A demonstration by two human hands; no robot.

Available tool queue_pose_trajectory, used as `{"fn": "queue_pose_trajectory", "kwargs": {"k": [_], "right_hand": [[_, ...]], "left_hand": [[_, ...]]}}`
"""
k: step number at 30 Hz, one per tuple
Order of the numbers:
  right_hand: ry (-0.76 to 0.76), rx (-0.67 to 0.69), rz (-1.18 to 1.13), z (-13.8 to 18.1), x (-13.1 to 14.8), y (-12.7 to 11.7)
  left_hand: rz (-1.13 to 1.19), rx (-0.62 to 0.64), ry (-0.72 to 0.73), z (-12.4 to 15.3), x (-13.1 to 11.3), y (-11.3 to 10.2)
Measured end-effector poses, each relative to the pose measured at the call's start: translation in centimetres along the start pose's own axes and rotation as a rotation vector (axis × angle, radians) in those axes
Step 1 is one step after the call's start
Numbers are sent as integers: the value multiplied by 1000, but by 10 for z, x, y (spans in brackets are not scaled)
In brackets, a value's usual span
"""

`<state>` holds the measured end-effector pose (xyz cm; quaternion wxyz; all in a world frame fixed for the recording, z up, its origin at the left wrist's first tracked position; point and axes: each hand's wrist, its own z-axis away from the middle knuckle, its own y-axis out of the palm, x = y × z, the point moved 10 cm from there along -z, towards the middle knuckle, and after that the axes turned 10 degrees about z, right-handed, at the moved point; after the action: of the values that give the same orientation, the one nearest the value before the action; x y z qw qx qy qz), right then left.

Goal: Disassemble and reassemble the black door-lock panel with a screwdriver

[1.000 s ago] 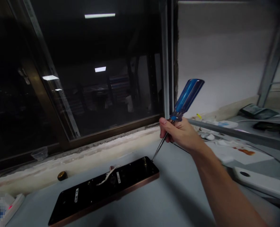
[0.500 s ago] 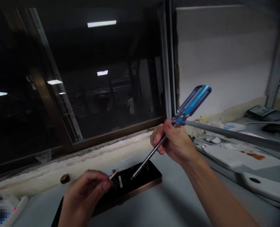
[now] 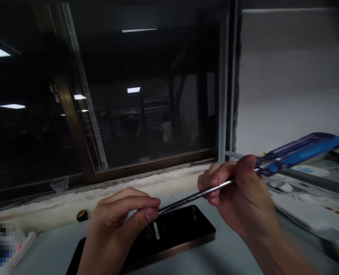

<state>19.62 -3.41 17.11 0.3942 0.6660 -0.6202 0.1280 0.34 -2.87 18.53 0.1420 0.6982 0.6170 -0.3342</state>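
My right hand [image 3: 238,194] is closed around the steel shaft of a screwdriver [image 3: 198,195], close to its blue clear-plastic handle. The shaft slopes down to the left, and its tip meets the fingertips of my left hand [image 3: 126,217]. Thumb and forefinger of that hand are pinched together at the tip; whatever may lie between them is hidden. Beneath both hands, a flat black device [image 3: 183,225] with a copper-coloured edge lies on the table, bearing a small white label [image 3: 156,230]. My left hand and wrist cover part of it.
A dark round knob-like piece [image 3: 81,215] and a power strip [image 3: 26,246] are at the left. On the window ledge sits a clear plastic cup [image 3: 59,185]. To the right, a metal bar [image 3: 309,179] crosses in front of white devices [image 3: 298,212] and cables.
The screwdriver has swung to a flatter angle, its tip raised off the black device to my left fingertips. My left hand has lifted and shifted right. The view has turned slightly left.
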Motion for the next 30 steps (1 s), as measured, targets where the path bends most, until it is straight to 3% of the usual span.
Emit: {"fn": "queue_pose_trajectory", "kwargs": {"k": [4,14,22,26,30], "right_hand": [[-35,-64,29,2,2,-5],[-73,-100,116,4,2,-5],[-171,-165,224,18,15,1],[-389,-62,385,32,33,12],[-497,83,523,42,38,13]], "left_hand": [[-4,68,-43,-2,3,1],[-4,28,-81,-1,6,-7],[254,-247,-222,3,39,-23],[473,-250,-287,2,54,-20],[606,-167,-400,5,63,-10]]}}
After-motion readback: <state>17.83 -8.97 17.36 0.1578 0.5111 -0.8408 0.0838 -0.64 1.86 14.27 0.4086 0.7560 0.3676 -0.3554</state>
